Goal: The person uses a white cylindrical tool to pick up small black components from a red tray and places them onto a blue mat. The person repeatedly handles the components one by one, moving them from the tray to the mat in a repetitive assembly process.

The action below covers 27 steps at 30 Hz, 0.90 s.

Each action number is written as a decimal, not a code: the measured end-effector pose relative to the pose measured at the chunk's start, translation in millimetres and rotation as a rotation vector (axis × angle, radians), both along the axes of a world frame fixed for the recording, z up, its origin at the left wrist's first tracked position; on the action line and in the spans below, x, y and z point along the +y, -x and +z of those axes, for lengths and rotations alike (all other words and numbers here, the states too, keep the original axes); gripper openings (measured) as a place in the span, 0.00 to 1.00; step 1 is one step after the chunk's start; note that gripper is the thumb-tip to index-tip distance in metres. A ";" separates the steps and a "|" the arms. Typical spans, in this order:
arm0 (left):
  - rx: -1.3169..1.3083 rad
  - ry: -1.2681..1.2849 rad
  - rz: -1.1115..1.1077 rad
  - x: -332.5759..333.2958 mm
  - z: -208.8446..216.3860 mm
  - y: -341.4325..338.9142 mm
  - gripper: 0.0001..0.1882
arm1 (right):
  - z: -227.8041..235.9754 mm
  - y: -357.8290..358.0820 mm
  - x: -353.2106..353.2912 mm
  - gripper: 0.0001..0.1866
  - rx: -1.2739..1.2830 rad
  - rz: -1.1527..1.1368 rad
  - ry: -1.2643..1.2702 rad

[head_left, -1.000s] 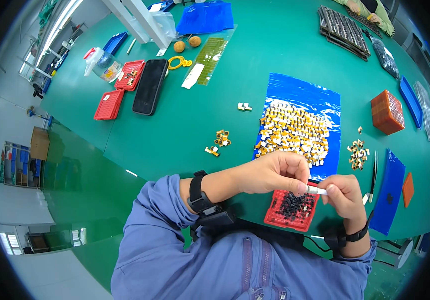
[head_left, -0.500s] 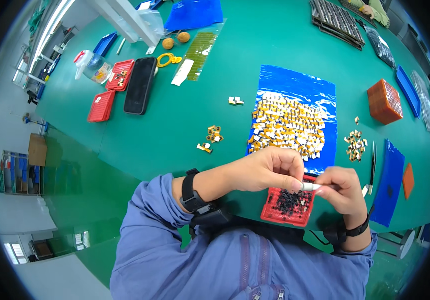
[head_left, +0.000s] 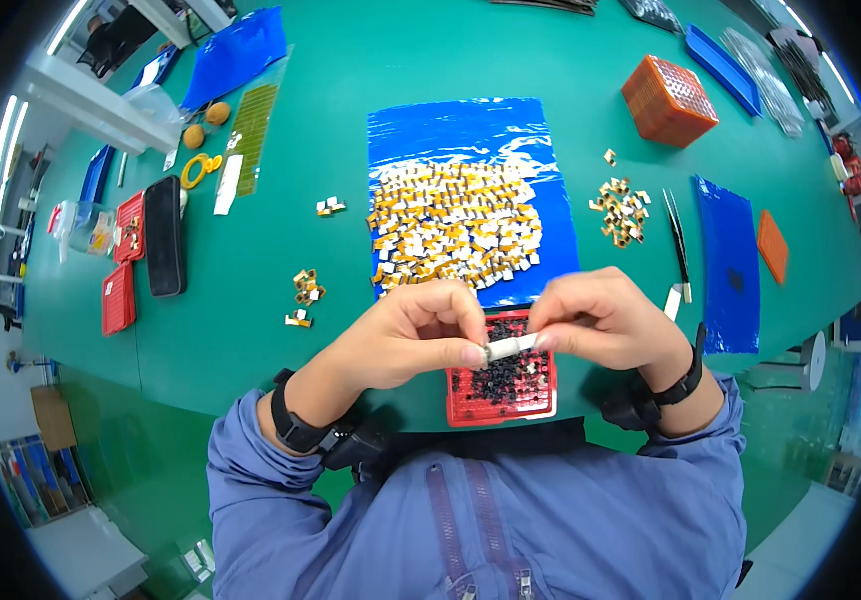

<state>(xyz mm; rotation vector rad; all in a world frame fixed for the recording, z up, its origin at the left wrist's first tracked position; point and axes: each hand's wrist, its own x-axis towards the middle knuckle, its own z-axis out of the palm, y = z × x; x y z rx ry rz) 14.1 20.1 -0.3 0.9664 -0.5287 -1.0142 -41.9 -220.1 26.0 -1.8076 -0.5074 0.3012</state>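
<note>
My left hand (head_left: 415,332) and my right hand (head_left: 610,318) meet in front of me, both with fingers pinched. Between their fingertips is a small white tube-like piece (head_left: 512,347), pale and slightly tilted; its exact kind is too small to make out. Beneath it lies a red tray (head_left: 502,412) with many tiny black parts (head_left: 495,382) and a few whitish ones, partly covered by my fingers. Just beyond, a blue sheet (head_left: 460,130) bears dense rows of small white-and-orange parts (head_left: 455,225).
Loose small parts (head_left: 620,212) lie right of the sheet, near tweezers (head_left: 677,235) and another blue sheet (head_left: 728,260). An orange stack of trays (head_left: 668,100) stands farther back. At left are a black phone-like slab (head_left: 162,237), red boxes (head_left: 118,300) and yellow scissor-like rings (head_left: 197,172).
The view has swung to the right, so the table things appear farther left. My hands still pinch the white piece, with the right hand now more spread out to its side.
</note>
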 end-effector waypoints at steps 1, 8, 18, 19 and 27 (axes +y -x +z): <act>-0.005 0.007 0.000 -0.3 0.4 -0.6 0.05 | 1.6 -0.8 -0.7 0.05 -0.023 -0.019 -0.002; 0.001 0.034 0.007 1.1 -5.5 0.6 0.04 | -1.0 -1.5 0.0 0.06 -0.003 0.010 -0.018; -0.027 0.001 -0.014 0.3 -3.1 2.9 0.04 | 0.5 0.4 -1.8 0.05 0.094 0.021 -0.041; -0.023 -0.002 -0.025 0.6 -2.5 2.7 0.04 | 0.6 -1.2 -4.2 0.06 0.046 0.085 0.102; -0.148 -0.141 -0.050 1.4 5.0 0.7 0.04 | -9.5 -8.1 -16.3 0.08 -0.330 -0.126 0.219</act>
